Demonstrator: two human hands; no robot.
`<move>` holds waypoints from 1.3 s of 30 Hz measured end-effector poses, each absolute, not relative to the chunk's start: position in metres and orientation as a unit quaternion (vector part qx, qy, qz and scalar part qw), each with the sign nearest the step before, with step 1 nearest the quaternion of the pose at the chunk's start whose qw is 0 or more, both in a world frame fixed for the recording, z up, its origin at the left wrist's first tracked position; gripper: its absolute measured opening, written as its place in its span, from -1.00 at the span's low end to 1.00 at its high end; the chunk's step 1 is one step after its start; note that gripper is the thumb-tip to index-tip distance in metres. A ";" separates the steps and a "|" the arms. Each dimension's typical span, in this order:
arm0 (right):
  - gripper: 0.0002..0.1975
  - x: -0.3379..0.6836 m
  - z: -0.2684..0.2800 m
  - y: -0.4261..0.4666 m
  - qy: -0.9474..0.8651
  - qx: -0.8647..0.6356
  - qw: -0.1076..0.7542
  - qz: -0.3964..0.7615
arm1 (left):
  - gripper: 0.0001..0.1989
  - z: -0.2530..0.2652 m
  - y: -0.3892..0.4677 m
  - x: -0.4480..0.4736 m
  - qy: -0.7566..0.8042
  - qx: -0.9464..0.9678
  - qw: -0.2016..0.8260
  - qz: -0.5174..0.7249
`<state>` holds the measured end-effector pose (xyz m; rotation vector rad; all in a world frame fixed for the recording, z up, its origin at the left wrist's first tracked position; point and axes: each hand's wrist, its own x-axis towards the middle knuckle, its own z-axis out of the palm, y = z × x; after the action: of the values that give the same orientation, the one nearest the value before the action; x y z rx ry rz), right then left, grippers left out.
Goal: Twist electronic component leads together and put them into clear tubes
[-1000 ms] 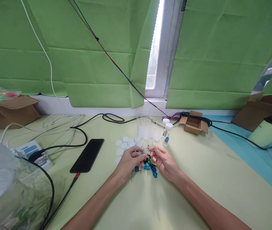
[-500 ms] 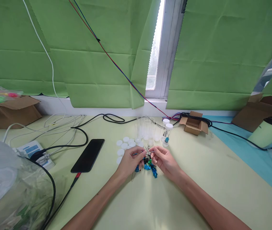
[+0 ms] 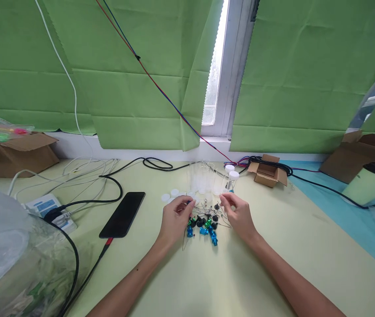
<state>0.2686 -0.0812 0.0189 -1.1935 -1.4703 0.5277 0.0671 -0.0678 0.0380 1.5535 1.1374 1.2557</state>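
My left hand [image 3: 175, 222] is closed in a pinch, with a small dark blue piece [image 3: 188, 202] at its fingertips; its shape is mostly hidden. Opposite it, my right hand [image 3: 239, 216] has thumb and fingers pressed together, and anything between them is too small to make out. Between the hands lies a pile of thin metal pins or wires [image 3: 203, 210], several black knob-like pieces [image 3: 201, 221] and green pieces [image 3: 208, 223]. Shiny blue pieces [image 3: 213, 237] lie at the near side of the pile.
Clear tubes [image 3: 202, 180] stand behind the pile, with white round caps [image 3: 165, 197] to the left. Two white-capped tubes [image 3: 233, 176] stand at right. A phone [image 3: 123, 215], a power strip [image 3: 50, 209], a small cardboard box [image 3: 268, 173] and a green cup [image 3: 365, 182] surround the area.
My hands have moved apart from their meeting point above the pile, the right one going right and the left slightly left. The black pieces and pins between them now show.
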 end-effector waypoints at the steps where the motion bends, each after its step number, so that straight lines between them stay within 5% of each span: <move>1: -0.78 0.271 0.017 -0.080 -0.656 -0.509 0.526 0.183 | -0.78 0.038 -0.068 0.067 0.458 0.621 0.391 0.502; 8: -0.82 0.274 0.003 -0.074 -0.775 -0.515 0.353 0.098 | -0.80 0.034 -0.067 0.067 0.463 0.657 0.313 0.506; 18: -0.84 0.268 0.004 -0.068 -0.784 -0.565 0.250 0.061 | -0.82 0.029 -0.066 0.068 0.440 0.694 0.274 0.499; 39: -0.82 0.267 0.003 -0.070 -0.779 -0.538 0.313 0.079 | -0.80 0.026 -0.064 0.068 0.438 0.697 0.274 0.498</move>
<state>0.2673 -0.0702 0.0029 -1.4181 -2.0551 0.2094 0.0682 -0.0642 0.0261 1.8745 1.1768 1.3391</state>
